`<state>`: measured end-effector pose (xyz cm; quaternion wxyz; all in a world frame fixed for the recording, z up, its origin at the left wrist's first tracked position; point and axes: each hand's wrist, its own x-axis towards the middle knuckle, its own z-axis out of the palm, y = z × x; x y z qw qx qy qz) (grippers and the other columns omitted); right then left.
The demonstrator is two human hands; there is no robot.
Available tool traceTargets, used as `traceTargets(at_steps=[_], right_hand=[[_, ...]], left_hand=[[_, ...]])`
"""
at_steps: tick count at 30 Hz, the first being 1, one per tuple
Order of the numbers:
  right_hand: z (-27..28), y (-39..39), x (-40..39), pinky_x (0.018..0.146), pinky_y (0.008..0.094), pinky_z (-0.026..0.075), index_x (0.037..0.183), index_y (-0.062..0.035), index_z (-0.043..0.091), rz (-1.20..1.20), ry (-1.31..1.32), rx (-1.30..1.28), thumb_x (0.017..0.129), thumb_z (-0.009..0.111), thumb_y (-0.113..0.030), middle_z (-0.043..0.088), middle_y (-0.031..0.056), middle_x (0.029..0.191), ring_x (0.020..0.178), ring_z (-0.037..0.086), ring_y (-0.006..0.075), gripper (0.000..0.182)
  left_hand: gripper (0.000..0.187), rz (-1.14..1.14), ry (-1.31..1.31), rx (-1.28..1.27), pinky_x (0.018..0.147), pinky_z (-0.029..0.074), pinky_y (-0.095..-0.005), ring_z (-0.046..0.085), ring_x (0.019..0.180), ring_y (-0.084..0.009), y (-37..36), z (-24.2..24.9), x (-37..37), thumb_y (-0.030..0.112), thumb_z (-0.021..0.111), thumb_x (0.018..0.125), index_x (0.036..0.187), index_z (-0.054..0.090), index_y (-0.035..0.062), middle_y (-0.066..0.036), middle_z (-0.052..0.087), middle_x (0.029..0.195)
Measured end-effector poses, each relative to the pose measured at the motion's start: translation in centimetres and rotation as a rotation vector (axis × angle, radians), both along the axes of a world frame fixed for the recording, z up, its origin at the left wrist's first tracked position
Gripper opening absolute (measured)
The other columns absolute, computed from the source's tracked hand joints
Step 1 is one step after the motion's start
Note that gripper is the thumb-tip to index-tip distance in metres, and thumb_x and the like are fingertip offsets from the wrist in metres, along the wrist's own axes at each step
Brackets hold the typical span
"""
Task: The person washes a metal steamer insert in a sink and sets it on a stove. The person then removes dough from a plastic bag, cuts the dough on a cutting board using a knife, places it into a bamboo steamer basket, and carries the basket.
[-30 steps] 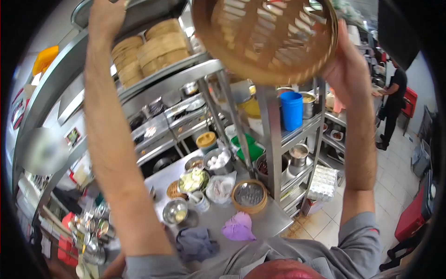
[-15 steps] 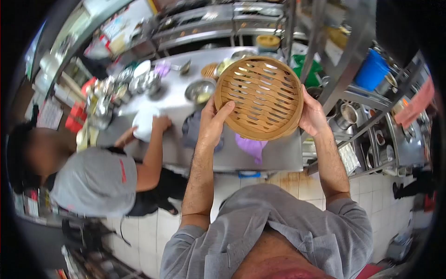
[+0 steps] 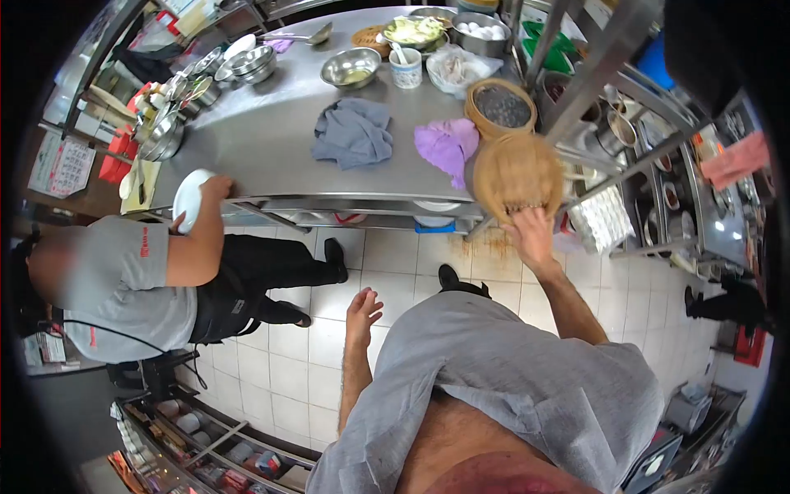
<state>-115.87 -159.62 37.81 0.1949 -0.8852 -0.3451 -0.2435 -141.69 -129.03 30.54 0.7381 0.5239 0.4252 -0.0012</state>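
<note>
My right hand [image 3: 531, 239] grips the near edge of a round bamboo steamer piece [image 3: 520, 174], which is blurred by motion at the table's right corner. Just behind it stands another round bamboo steamer [image 3: 477, 118] with a dark mesh-like inside. Off to the left, below the table edge, my left hand [image 3: 364, 315] hangs in the air with its fingers apart and nothing in it. A purple cloth [image 3: 447, 145] and a grey-blue cloth [image 3: 352, 133] lie on the steel table [image 3: 263, 160].
At the left a co-worker [image 3: 140, 255] holds a white plate [image 3: 191, 200]. Metal bowls [image 3: 350, 67], a patterned cup [image 3: 406, 69], a plastic bag [image 3: 457, 70] and a bowl of eggs [image 3: 480, 34] stand farther back. A metal rack [image 3: 597, 90] rises on the right.
The bamboo piece has moved from in front of me, where both hands held it, down and right. My left hand has let go and dropped lower. The co-worker and plate are farther left.
</note>
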Motion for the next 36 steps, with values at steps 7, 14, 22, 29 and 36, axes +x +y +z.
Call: traceTargets(at_steps=[7,14,22,29,36], right_hand=[[2.6,0.6,-2.9,0.070,0.0419,0.042,0.078,-0.0051,0.056,-0.294,0.096,0.066,0.074,0.066,-0.021,0.056,0.0124,0.082,0.084,0.051,0.0320,0.019],[1.5,1.4,-6.1,0.077,0.0452,0.041,0.095,-0.0070,0.056,-0.173,0.336,-0.131,0.076,0.065,-0.027,0.057,0.0079,0.095,0.099,0.051,0.0279,0.029],[2.2,13.5,-13.2,0.053,0.0296,0.044,0.093,-0.0056,0.053,0.408,1.196,0.367,0.082,0.063,-0.029,0.054,0.0048,0.078,0.065,0.054,0.0149,0.027],[-0.1,24.3,-21.7,0.071,0.0326,0.049,0.111,-0.0044,0.049,0.884,1.392,-0.008,0.086,0.056,-0.034,0.060,0.0098,0.088,0.080,0.060,0.0195,0.039],[2.9,36.1,-32.4,0.084,0.0349,0.043,0.113,-0.0040,0.050,1.278,1.294,-0.531,0.085,0.055,-0.037,0.061,0.0149,0.100,0.095,0.057,0.0246,0.044]], left_hand=[[0.046,-0.050,0.058,0.147,0.079,0.046,-0.0339,0.057,0.091,-0.0181,3.4,0.1,-9.8,0.030,0.059,0.086,0.122,0.048,0.0044,-0.006,0.056,0.110],[0.049,0.109,0.137,0.236,0.076,0.047,-0.0333,0.057,0.092,-0.0190,6.0,-0.5,-16.8,0.032,0.058,0.086,0.123,0.046,0.0011,-0.009,0.055,0.111],[0.051,0.123,0.069,0.125,0.076,0.047,-0.0331,0.057,0.093,-0.0194,3.0,0.3,-17.0,0.035,0.056,0.086,0.125,0.045,0.0036,-0.008,0.054,0.112],[0.060,0.282,-0.095,0.139,0.084,0.046,-0.0367,0.054,0.104,-0.0230,5.4,3.2,-22.1,0.033,0.053,0.090,0.135,0.029,0.0025,-0.015,0.046,0.127],[0.062,0.460,-0.252,0.163,0.082,0.048,-0.0352,0.056,0.101,-0.0222,7.7,3.7,-36.7,0.014,0.062,0.082,0.135,0.031,0.0030,-0.013,0.043,0.129]])
